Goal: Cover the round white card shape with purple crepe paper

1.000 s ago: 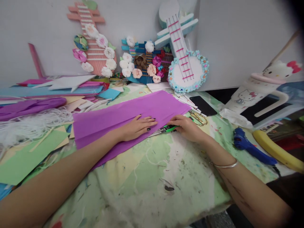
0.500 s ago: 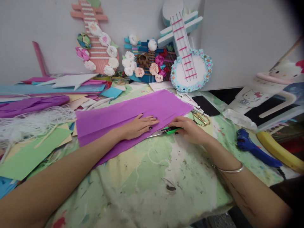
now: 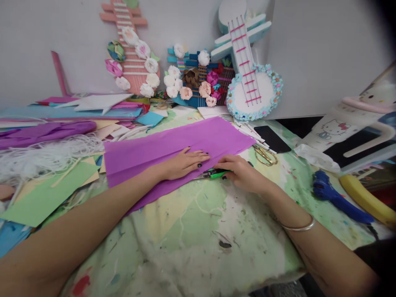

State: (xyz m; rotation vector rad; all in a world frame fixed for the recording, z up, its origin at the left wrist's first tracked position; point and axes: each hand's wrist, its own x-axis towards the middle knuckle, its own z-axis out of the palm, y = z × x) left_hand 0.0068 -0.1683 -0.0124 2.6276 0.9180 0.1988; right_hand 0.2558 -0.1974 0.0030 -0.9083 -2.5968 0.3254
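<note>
A long sheet of purple crepe paper [image 3: 173,150] lies across the green paint-stained table [image 3: 198,231]. My left hand [image 3: 182,163] rests flat on it, fingers stretched out, pressing the paper down near its front edge. My right hand [image 3: 239,172] is closed on green-handled scissors [image 3: 213,174], whose blades point left along the paper's front edge, just under my left fingertips.
Gold scissors [image 3: 265,155] and a black phone [image 3: 272,138] lie right of the paper. A blue glue gun [image 3: 337,197] and a white cat-figure cup [image 3: 337,128] are at the right. Paper-flower guitar crafts [image 3: 247,78] lean on the wall. Coloured sheets [image 3: 46,194] and white strings [image 3: 46,154] crowd the left.
The camera has shifted a little, so everything sits slightly further right. The scissors' blades have closed in along the paper's edge; my left hand has stayed flat on the paper.
</note>
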